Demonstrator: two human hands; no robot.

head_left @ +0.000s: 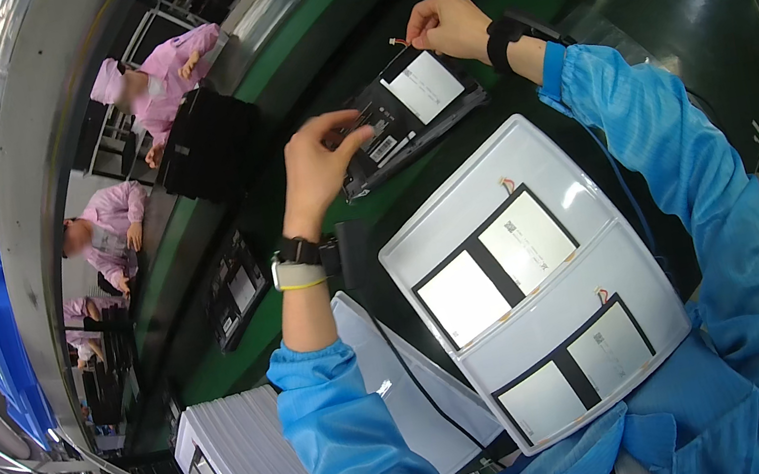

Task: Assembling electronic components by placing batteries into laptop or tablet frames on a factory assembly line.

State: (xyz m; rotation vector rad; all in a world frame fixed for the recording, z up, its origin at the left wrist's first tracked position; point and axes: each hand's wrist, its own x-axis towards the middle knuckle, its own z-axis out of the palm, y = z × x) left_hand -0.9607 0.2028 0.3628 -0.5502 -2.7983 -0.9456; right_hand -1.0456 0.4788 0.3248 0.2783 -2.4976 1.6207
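A black tablet-like housing (373, 169) lies on the green work surface in front of me, with a flat white-faced battery pack (425, 87) at its right end. My right hand (454, 26) is closed in a pinch at the battery's far edge, on a thin cable (406, 42) whose small white connector sticks out to the left. Over the housing's left end is my left hand (321, 161). Its thumb and forefinger are curved and apart, and I see nothing held between them. Dark bands are on both wrists.
Closer to me, a white tray (509, 135) holds two black-and-white battery packs (496, 262) with short leads. Left of it are another dark device (237, 291) and a stack of white trays (242, 434). Several people in pink (168, 76) work across the line at left.
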